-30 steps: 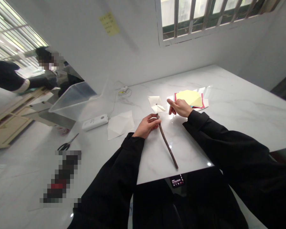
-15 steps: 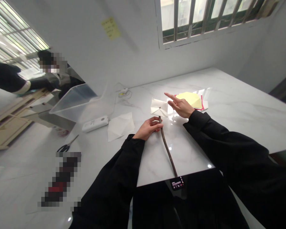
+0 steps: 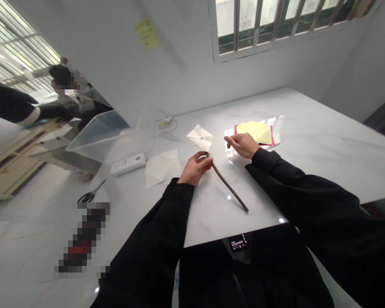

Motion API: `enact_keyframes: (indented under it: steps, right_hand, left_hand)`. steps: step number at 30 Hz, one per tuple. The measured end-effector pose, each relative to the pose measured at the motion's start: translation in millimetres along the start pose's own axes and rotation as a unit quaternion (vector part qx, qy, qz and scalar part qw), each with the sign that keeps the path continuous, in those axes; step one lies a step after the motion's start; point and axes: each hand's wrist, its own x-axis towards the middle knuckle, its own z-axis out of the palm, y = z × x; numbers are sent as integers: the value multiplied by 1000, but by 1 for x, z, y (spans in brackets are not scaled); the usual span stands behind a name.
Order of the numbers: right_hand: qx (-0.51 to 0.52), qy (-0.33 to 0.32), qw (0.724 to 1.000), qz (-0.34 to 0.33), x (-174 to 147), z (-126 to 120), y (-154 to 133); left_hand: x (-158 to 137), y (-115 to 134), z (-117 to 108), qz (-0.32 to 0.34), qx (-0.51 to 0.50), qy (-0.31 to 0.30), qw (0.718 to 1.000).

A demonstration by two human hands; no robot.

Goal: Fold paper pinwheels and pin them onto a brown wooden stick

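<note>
A white paper pinwheel (image 3: 201, 137) with a small pin at its centre is fixed to the top of a thin brown stick (image 3: 229, 185). My left hand (image 3: 195, 167) pinches the stick just below the paper blades, and the lower part slants down to the right over the table. To the right of the pinwheel, apart from it, my right hand (image 3: 243, 145) hovers with its fingers curled in and nothing visible in them. Behind that hand lies a stack of yellow and red paper (image 3: 255, 130).
A creased white sheet (image 3: 163, 169) and a white oblong device (image 3: 128, 165) lie left of my left hand. Further left are scissors (image 3: 89, 196) and a clear plastic box (image 3: 98, 134). Another person (image 3: 80, 100) sits beyond the box. A cable (image 3: 167, 124) lies near the wall.
The pinwheel has moved left with its blades turned, and the stick now leans more, its lower end away from the table edge. My right hand's extended fingers have curled in.
</note>
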Motion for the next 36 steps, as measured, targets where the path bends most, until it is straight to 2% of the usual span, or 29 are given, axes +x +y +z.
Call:
enact_keyframes:
  steps: [2,4,7,10,14,20,24,28,36]
  right_hand:
    - [47,-41,998,-7,-3,7,-7]
    - [103,-114,988,-21,-6,12,-15]
    - [174,-245,953,-45,-11,15,-26]
    - [228,-327,916,-50,-15,17,-33]
    - [281,-360,889,-30,-17,22,-32]
    - [314,-415,854,11,-18,24,-29]
    - [327,-441,836,18,-20,24,-33]
    - [316,-456,832,12,-21,23,-34]
    - [298,-502,812,-20,-21,24,-34]
  left_hand:
    - [1,1,-2,8,-19,26,999]
    - [3,2,-4,20,-37,49,998]
    - [5,2,-7,38,-57,82,994]
    - [6,2,-8,34,-75,102,991]
    - [5,4,-8,15,-88,98,991]
    - [2,13,-13,8,-110,59,992]
    - [8,14,-20,18,-140,107,984]
    - [15,12,-28,29,-172,154,973]
    - [14,10,-27,84,-156,136,975]
